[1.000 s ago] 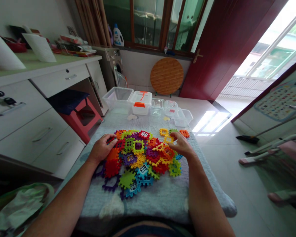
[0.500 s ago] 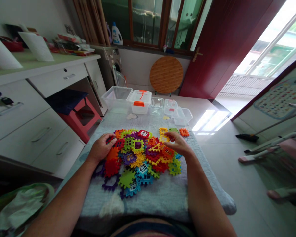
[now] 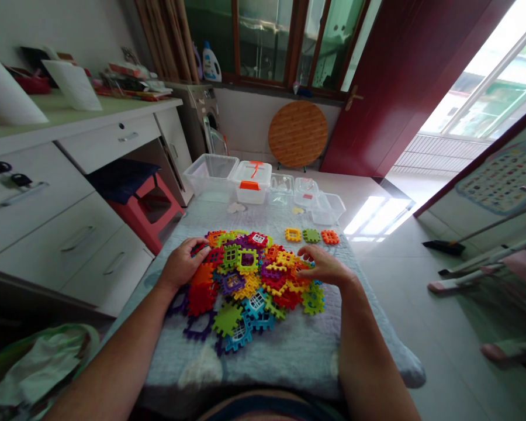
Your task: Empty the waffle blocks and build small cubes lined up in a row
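A heap of colourful interlocking plastic tiles point(image 3: 249, 283) lies on a grey cloth-covered table point(image 3: 284, 351). My left hand point(image 3: 183, 264) rests on the heap's left edge, fingers curled onto a red tile. My right hand point(image 3: 323, 266) hovers at the heap's right edge, fingers spread and holding nothing. Beyond the heap, three single tiles lie in a row: yellow point(image 3: 293, 234), green point(image 3: 311, 235) and orange point(image 3: 330, 237).
Clear plastic boxes point(image 3: 211, 174) and a lidded box with an orange latch point(image 3: 252, 182) line the table's far edge. White drawers point(image 3: 61, 216) and a red stool point(image 3: 144, 204) stand to the left. A round wooden board point(image 3: 297, 134) leans on the far wall.
My right hand has drawn back from the far tiles toward the heap and opened. A yellow tile now lies in the row with the green and orange ones. The left hand has stayed put.
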`<state>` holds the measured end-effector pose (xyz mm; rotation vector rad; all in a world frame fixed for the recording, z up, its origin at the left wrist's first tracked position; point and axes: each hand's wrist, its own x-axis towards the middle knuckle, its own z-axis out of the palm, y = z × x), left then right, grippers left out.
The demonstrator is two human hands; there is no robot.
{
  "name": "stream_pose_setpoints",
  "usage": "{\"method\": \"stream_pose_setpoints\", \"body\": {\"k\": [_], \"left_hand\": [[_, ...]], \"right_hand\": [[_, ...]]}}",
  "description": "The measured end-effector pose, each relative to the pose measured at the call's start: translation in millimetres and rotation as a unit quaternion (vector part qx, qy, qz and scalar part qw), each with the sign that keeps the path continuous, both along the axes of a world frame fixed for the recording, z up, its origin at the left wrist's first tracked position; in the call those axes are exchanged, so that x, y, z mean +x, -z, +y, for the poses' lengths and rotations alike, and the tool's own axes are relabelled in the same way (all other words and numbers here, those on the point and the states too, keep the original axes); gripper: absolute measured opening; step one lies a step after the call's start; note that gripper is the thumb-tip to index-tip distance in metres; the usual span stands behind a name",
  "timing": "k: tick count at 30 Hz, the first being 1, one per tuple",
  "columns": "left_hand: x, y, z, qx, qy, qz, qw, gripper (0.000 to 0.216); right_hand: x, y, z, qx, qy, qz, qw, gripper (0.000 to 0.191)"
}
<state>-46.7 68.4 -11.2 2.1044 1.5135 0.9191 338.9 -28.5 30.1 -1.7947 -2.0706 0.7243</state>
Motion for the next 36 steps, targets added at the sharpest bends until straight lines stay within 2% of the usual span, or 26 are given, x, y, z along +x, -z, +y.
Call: {"method": "stream_pose_setpoints", "body": {"k": [4, 8, 10, 13, 15, 17, 19, 21, 24, 26, 29, 31, 33, 36], "left_hand": [[1, -1.5, -1, -0.004, -0.004, -0.005, 1.000, 0.040], [1, -0.6, 0, -0.004, -0.003, 0.000, 1.000, 0.039], [0, 0.0, 0, -0.004, -0.002, 0.001, 1.000, 0.039], [0, 0.0, 0, -0.003, 0.000, -0.003, 1.000, 0.038], [0, -0.4, 0, -0.003, 0.003, -0.004, 1.000, 0.039], [0, -0.7, 0, -0.003, 0.004, -0.004, 1.000, 0.039], [0, -0.7, 0, -0.004, 0.004, -0.002, 1.000, 0.039], [0, -0.5, 1, -0.006, 0.004, 0.000, 1.000, 0.039], [0, -0.1, 1, -0.010, 0.004, -0.001, 1.000, 0.040], [0, 0.2, 1, -0.010, 0.003, -0.004, 1.000, 0.040], [-1, 0.9, 1, -0.006, 0.003, -0.006, 1.000, 0.039], [-1, 1.7, 1, -0.005, 0.006, -0.005, 1.000, 0.039], [-2, 2.4, 2, -0.005, 0.007, -0.003, 1.000, 0.039], [-2, 3.1, 2, -0.004, 0.008, -0.004, 1.000, 0.040]], "right_hand": [[-4, -2.2, -4, 0.005, -0.017, -0.053, 0.998, 0.044], [-8, -5.3, -4, 0.034, -0.018, -0.068, 0.997, 0.026], [-6, -7.0, -2, 0.027, -0.014, -0.044, 0.999, 0.013], [0, -8.5, -1, 0.012, -0.001, 0.038, 0.999, 0.007], [3, -8.5, 1, 0.041, 0.037, 0.095, 0.994, 0.007], [5, -8.1, 2, 0.100, 0.110, 0.109, 0.983, 0.010], [3, -7.8, 4, 0.163, 0.178, 0.072, 0.968, 0.011], [1, -7.9, 4, 0.184, 0.182, 0.027, 0.966, 0.009], [-1, -9.1, 3, 0.094, 0.082, 0.019, 0.992, 0.012], [2, -9.8, 1, 0.035, 0.046, 0.034, 0.998, 0.015], [8, -8.0, 0, 0.054, 0.093, 0.025, 0.994, 0.023], [10, -4.4, 0, 0.061, 0.114, -0.005, 0.992, 0.035], [9, -0.4, 1, 0.039, 0.098, -0.040, 0.994, 0.044], [3, 3.6, 3, 0.019, 0.055, -0.082, 0.995, 0.039]]}}
